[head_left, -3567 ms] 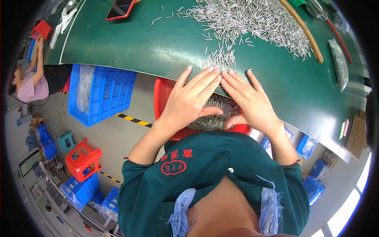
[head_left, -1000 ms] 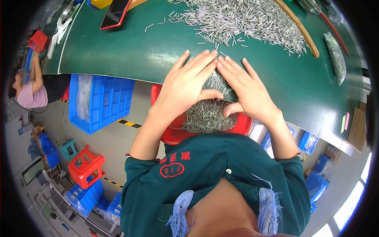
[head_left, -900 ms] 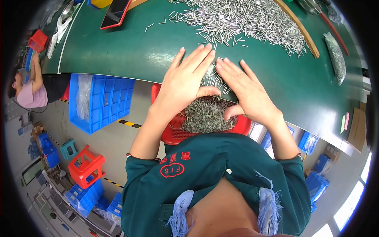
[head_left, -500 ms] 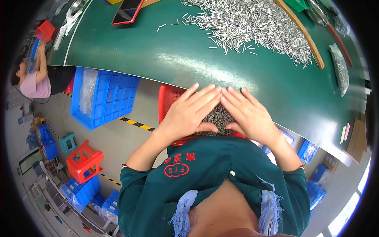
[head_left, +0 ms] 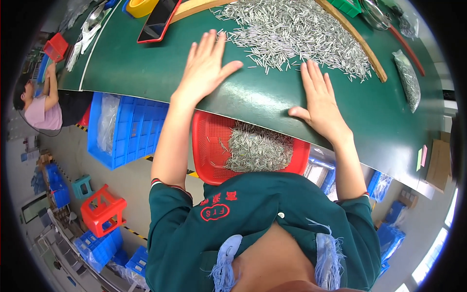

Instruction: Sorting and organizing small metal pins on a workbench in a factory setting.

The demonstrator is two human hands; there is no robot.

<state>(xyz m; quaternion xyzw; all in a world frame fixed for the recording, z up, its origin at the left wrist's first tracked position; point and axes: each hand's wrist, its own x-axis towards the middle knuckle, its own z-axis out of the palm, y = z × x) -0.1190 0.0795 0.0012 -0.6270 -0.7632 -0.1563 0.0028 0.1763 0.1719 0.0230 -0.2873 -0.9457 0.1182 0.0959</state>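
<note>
My left hand is stretched flat over the green tabletop, its fingertips by the left fringe of a wide pile of small metal pins. My right hand lies open with fingers extended, the tips at the pile's near edge. Neither hand grips anything. Below the table's front edge, against my body, sits a red perforated plastic basket. A heap of the same kind of pins fills its middle and right; a few lie scattered on its left side.
Wooden strips border the pile. A red-edged phone lies at the far left, a bag of pins at the right. A strainer and green tray stand far right. Left are a blue crate, red stool and another person.
Both hands have moved from above the red basket, forward onto the tabletop by the pile, and spread apart. The basket's pins are now uncovered.
</note>
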